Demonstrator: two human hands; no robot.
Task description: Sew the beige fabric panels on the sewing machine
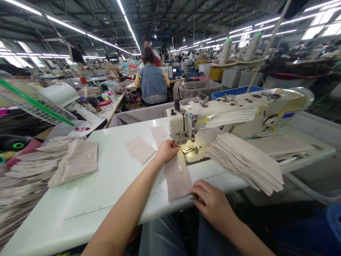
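Note:
A beige fabric piece (178, 177) with a small stitched patch lies on the sewing machine table, its far end by the presser foot. My left hand (167, 150) has its fingers closed at that far end, close beside the needle area. Near the table's front edge, my right hand (211, 201) is curled around a small dark metal tool (196, 196), mostly hidden by the fingers, at the fabric's near right corner. The sewing machine (183, 122) stands just beyond, its lamp lighting the metal plate. More beige pieces (140, 147) lie flat to the left of the needle.
A thick stack of beige pieces (245, 161) lies right of the needle, overhanging the table edge. Further piles (77, 160) cover the left side, near a white fan (60, 94). A person in a denim vest (152, 83) sits ahead, past a grey cloth-lined bin (144, 114).

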